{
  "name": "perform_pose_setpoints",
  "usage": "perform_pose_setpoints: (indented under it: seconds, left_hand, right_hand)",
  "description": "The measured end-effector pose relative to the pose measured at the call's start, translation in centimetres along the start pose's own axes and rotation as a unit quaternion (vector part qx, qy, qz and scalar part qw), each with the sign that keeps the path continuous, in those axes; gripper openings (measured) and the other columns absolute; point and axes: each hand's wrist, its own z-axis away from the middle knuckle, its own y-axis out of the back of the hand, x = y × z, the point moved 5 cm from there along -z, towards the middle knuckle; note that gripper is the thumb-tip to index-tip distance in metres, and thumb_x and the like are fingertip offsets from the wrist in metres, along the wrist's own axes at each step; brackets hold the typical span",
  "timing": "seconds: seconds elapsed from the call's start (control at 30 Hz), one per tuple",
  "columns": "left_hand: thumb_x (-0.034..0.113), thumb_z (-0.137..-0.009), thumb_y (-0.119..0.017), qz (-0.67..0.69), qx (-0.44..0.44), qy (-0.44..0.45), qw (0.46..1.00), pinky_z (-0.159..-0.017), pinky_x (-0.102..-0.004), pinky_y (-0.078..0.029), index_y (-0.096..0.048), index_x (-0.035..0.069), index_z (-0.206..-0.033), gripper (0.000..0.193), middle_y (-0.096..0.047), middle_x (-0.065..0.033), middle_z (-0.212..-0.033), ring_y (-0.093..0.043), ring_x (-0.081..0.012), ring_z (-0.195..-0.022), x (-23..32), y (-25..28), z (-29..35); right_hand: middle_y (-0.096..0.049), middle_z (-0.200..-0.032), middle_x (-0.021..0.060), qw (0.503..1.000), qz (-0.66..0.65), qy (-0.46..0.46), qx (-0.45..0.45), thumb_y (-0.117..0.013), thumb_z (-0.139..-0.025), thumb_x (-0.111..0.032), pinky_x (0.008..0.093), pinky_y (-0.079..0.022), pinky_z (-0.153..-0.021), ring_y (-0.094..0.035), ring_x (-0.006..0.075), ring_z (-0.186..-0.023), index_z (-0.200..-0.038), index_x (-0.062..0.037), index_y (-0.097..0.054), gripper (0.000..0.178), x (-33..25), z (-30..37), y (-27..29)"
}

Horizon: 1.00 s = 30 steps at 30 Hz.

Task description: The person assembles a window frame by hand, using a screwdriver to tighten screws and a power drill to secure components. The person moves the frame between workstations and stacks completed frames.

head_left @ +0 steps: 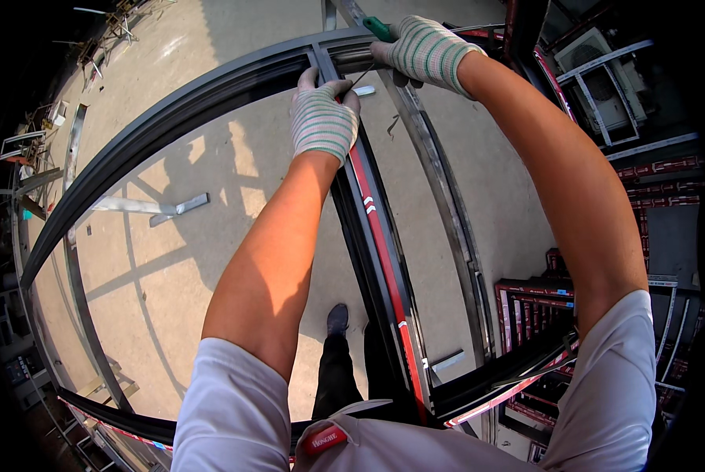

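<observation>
From here, frame [219,77], in front above floor [163,307], looks stiff, prob. heavy; hold by outer bars [120,415]. R hand [431,55] clamped on green-handled tool [377,29]; L hand [325,118] on centre bar [385,259], can't tell if gripping

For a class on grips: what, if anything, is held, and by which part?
The right hand holds a green-handled tool by its handle; the left hand is at the frame divider, grip unclear.

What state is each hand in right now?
Left hand: at the red-striped bar; whether it grips cannot be told.
Right hand: closed around a green-handled tool.
</observation>
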Motion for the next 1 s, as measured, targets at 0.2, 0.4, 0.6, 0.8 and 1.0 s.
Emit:
perform_pose_setpoints:
  seconds: [0.2,0.4,0.6,0.8,1.0]
  left_hand:
    - [0.027,-0.092,-0.078,-0.027,-0.020,0.007,0.999,-0.116,-0.0442,-0.048,-0.083,0.012,-0.115,0.028,-0.050,-0.0234,-0.159,-0.058,-0.0421,-0.137,1.1,0.1,0.1]
    - [0.024,-0.091,-0.079,-0.021,0.011,-0.011,1.000,-0.116,-0.0433,-0.047,-0.083,0.011,-0.114,0.027,-0.052,-0.0243,-0.157,-0.058,-0.0430,-0.136,0.2,-0.2,-0.1]
    - [0.023,-0.090,-0.080,-0.014,0.015,-0.015,1.000,-0.117,-0.0435,-0.046,-0.083,0.011,-0.115,0.028,-0.053,-0.0233,-0.157,-0.058,-0.0421,-0.137,0.2,-0.1,-0.1]
    - [0.027,-0.091,-0.079,0.004,-0.007,0.047,0.999,-0.117,-0.0426,-0.046,-0.082,0.012,-0.116,0.030,-0.052,-0.0206,-0.159,-0.057,-0.0398,-0.139,0.2,-0.5,-0.2]
    - [0.026,-0.091,-0.079,0.020,-0.005,0.072,0.997,-0.117,-0.0435,-0.046,-0.082,0.011,-0.115,0.028,-0.054,-0.0204,-0.157,-0.058,-0.0399,-0.136,-0.3,-0.6,-0.4]
  right_hand:
    - [-0.073,-0.077,0.0079,0.997,-0.080,0.013,-0.005,-0.062,-0.105,-0.055,0.0299,-0.054,-0.056,-0.070,0.0144,-0.066,-0.119,-0.0036,-0.076,0.055,1.4,0.4,0.7]
    - [-0.079,-0.111,0.0148,0.991,-0.023,0.091,0.098,-0.067,-0.101,-0.056,0.0346,-0.062,-0.094,-0.077,0.0214,-0.099,-0.133,-0.0090,-0.073,0.057,0.9,-0.5,2.6]
    - [-0.072,-0.088,0.0058,0.934,-0.336,-0.120,0.033,-0.061,-0.106,-0.035,0.0275,-0.054,-0.057,-0.066,0.0115,-0.065,-0.139,-0.0107,-0.069,0.042,1.2,0.4,0.5]
    - [-0.071,-0.099,0.0068,0.985,-0.112,0.024,0.130,-0.060,-0.107,-0.019,0.0292,-0.058,-0.070,-0.070,0.0160,-0.082,-0.144,-0.0158,-0.067,0.038,3.6,0.8,2.8]
    - [-0.068,-0.129,0.0149,0.943,0.224,0.232,0.086,-0.077,-0.096,-0.020,0.0397,-0.058,-0.105,-0.067,0.0291,-0.121,-0.136,-0.0127,-0.072,0.041,0.9,1.8,3.0]
